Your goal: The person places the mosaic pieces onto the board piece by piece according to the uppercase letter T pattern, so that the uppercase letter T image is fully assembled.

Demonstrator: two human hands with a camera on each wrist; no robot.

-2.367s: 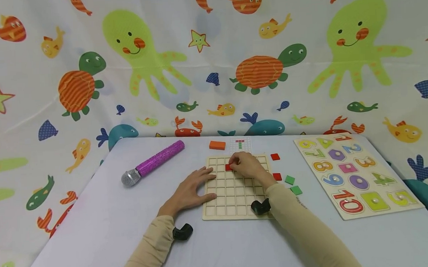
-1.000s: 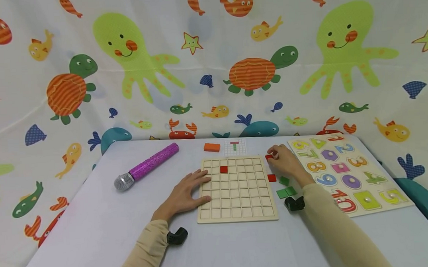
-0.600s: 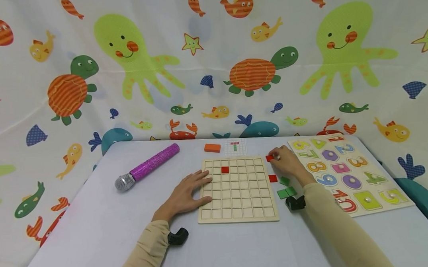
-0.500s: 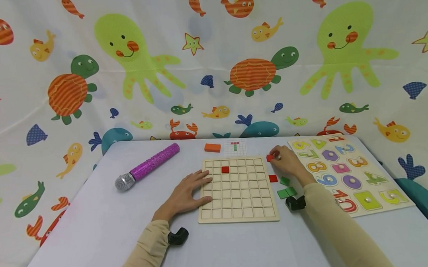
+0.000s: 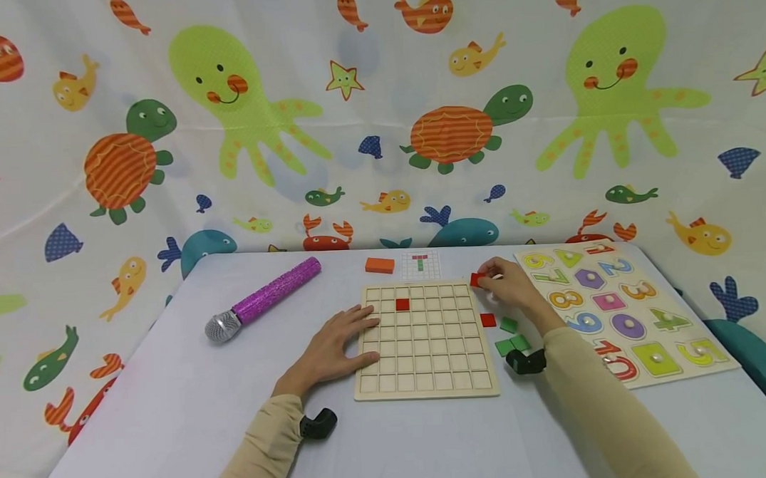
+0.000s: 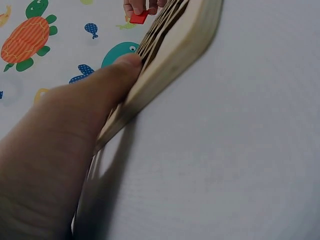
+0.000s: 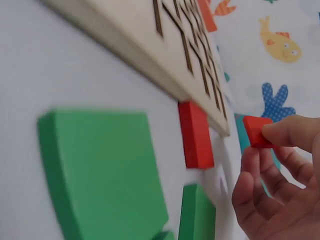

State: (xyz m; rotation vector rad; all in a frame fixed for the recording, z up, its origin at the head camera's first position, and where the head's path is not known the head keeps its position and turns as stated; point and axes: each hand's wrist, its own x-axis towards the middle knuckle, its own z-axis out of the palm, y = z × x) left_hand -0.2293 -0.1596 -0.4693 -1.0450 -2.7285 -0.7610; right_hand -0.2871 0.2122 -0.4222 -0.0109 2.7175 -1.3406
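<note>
My right hand [image 5: 507,285] pinches a red square tile [image 7: 256,131] between thumb and fingers, just off the top right corner of the wooden grid board [image 5: 424,340]. In the right wrist view that tile is lifted clear of the table. My left hand [image 5: 332,346] rests on the board's left edge, fingers spread and fairly straight; its thumb [image 6: 117,75] touches the rim. One red tile [image 5: 402,304] sits in a cell of the second row. Another red tile [image 5: 487,320] lies by the board's right edge, with several green tiles [image 5: 508,325] below it.
Behind the board are an orange block [image 5: 380,265] and a small pattern card [image 5: 420,264] showing a red and green T. A purple microphone [image 5: 264,299] lies to the left. A number puzzle board [image 5: 624,314] lies to the right, partly behind my right forearm.
My right hand left the red tile in the board's second row, moved right, and took up another red tile from the table, now lifted slightly left. My left hand stays put.
</note>
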